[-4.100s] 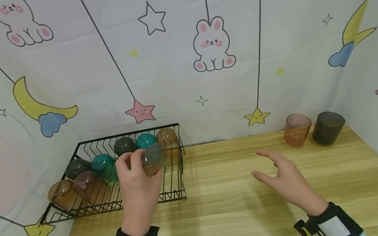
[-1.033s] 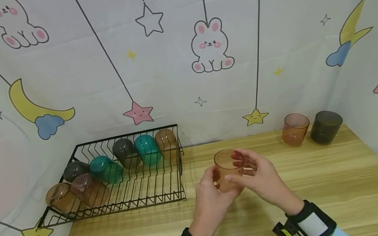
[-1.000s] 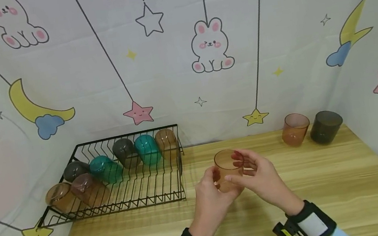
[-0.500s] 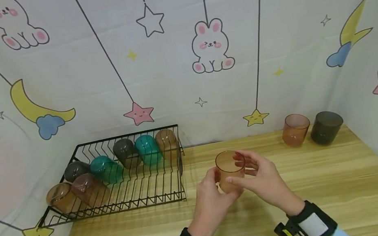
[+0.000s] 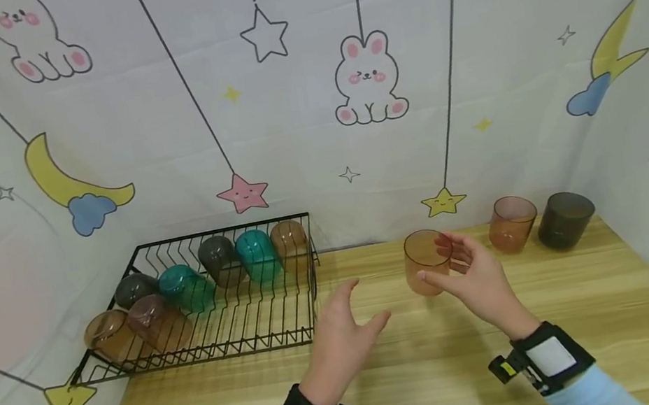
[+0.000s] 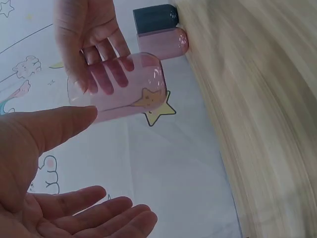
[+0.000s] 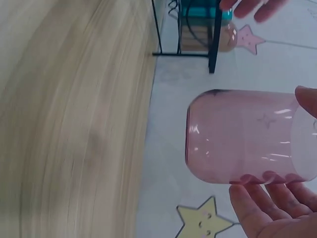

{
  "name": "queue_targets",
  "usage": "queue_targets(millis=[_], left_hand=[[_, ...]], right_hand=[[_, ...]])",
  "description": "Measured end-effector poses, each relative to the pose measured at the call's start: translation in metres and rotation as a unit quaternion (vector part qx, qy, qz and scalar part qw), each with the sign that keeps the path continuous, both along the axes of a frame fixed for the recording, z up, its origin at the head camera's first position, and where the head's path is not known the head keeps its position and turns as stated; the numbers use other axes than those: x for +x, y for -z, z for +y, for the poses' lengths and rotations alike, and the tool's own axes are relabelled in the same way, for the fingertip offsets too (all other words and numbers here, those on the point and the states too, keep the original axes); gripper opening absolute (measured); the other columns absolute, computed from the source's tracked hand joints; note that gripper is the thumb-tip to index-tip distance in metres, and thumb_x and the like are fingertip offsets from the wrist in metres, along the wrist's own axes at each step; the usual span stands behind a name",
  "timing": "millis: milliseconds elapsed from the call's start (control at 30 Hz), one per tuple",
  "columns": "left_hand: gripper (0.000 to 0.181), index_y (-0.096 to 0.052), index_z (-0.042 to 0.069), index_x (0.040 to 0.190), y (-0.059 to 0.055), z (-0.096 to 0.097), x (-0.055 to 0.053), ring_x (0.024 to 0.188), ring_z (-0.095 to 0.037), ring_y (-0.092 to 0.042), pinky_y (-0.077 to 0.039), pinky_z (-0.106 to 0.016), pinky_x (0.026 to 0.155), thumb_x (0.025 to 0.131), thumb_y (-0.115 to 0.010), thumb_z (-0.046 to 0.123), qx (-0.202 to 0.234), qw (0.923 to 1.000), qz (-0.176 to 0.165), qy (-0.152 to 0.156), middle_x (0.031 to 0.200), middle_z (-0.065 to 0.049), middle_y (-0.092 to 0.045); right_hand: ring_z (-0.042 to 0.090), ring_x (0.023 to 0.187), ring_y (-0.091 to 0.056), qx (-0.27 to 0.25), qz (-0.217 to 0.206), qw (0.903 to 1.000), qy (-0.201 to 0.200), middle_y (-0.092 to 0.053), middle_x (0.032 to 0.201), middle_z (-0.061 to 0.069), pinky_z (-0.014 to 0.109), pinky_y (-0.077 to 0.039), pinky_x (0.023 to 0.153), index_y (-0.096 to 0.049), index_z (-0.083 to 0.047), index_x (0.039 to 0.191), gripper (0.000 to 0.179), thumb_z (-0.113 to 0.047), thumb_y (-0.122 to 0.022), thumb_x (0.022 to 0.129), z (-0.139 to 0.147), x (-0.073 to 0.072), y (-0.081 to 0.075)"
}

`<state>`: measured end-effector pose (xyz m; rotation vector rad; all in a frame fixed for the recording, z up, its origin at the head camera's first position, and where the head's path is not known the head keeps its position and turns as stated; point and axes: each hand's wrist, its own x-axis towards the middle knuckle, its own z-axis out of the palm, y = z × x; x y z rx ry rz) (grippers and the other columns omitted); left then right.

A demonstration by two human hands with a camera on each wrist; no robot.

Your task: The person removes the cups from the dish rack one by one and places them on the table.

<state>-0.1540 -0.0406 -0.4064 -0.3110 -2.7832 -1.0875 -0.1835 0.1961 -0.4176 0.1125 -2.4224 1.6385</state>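
My right hand (image 5: 480,280) grips a clear pinkish-amber cup (image 5: 426,265) by its side, thumb in front and fingers behind, with the mouth facing up. In the right wrist view the cup (image 7: 242,136) shows its rounded base, held above the wooden table. My left hand (image 5: 340,341) is apart from the cup, its thumb and fingers spread and nothing between them. The left wrist view shows that open left hand (image 6: 59,183) near the cup (image 6: 119,87).
A black wire rack (image 5: 258,344) on the left holds several tinted cups, upside down or tilted, among them a teal cup (image 5: 258,255). At the back right of the table (image 5: 430,384) stand a pink cup (image 5: 512,226) and a dark grey cup (image 5: 565,221).
Over the last seconds the left hand brought a cup from the rack to the right hand. Since half a second ago the left hand let go and drew left; the right hand moved right and away with it.
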Motion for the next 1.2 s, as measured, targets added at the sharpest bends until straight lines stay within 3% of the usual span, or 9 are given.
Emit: queue_targets(millis=[233, 500, 733, 1200], left_hand=[[0.060, -0.053, 0.013, 0.129, 0.000, -0.013, -0.003, 0.117, -0.022, -0.057, -0.052, -0.038, 0.091, 0.079, -0.072, 0.041, -0.038, 0.9971, 0.066, -0.002, 0.127, -0.007, -0.059], [0.051, -0.057, 0.016, 0.123, 0.000, -0.020, -0.002, 0.114, -0.019, -0.058, -0.052, -0.037, 0.088, 0.080, -0.072, 0.039, -0.053, 0.9955, 0.078, 0.011, 0.123, -0.002, -0.060], [0.048, -0.058, 0.017, 0.122, 0.002, -0.024, -0.003, 0.114, -0.019, -0.057, -0.052, -0.037, 0.089, 0.081, -0.071, 0.038, -0.057, 0.9947, 0.084, 0.014, 0.123, -0.001, -0.060], [0.047, -0.060, 0.017, 0.121, 0.003, -0.027, -0.004, 0.116, -0.021, -0.056, -0.051, -0.038, 0.091, 0.081, -0.071, 0.039, -0.064, 0.9936, 0.092, 0.015, 0.126, -0.003, -0.059]], right_hand=[[0.018, 0.114, -0.054, 0.015, 0.021, 0.9960, 0.086, -0.056, 0.127, 0.002, 0.040, -0.048, 0.093, -0.044, -0.014, 0.135, 0.078, -0.043, -0.078, 0.071, 0.025, -0.019, 0.009], [0.015, 0.116, -0.050, 0.003, 0.003, 0.9863, 0.165, -0.054, 0.129, 0.002, 0.029, -0.044, 0.090, -0.042, -0.011, 0.135, 0.081, -0.043, -0.078, 0.070, 0.043, -0.040, 0.026], [0.019, 0.122, -0.048, -0.001, -0.010, 0.9829, 0.184, -0.051, 0.133, 0.006, 0.040, -0.043, 0.097, -0.038, -0.010, 0.139, 0.086, -0.043, -0.078, 0.071, 0.051, -0.054, 0.039], [0.023, 0.122, -0.049, 0.043, -0.023, 0.9788, 0.199, -0.051, 0.134, 0.007, 0.037, -0.045, 0.093, -0.038, -0.010, 0.140, 0.086, -0.047, -0.076, 0.072, 0.065, -0.077, 0.063]])
